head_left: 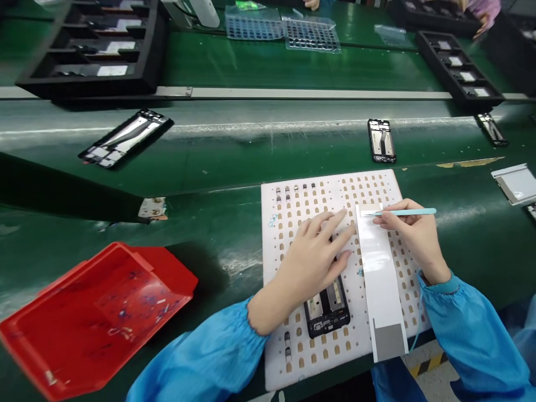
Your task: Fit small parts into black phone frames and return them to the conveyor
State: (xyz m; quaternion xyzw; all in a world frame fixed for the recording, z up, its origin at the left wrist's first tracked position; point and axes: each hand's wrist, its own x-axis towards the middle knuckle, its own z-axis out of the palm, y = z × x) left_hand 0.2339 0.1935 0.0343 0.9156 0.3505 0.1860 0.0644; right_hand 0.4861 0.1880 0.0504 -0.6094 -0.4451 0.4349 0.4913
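Note:
My left hand lies flat with fingers stretched out on a black phone frame that rests on a white perforated board. Its fingertips reach the edge of a long white strip lying down the board's right side. My right hand pinches pale teal tweezers, whose tip touches the top end of that strip. Both arms wear blue sleeves.
A red tray sits at the lower left. Phone frames lie on the green conveyor belt. Black slotted trays and clear blister sheets stand beyond. Another person's hand shows at the far right.

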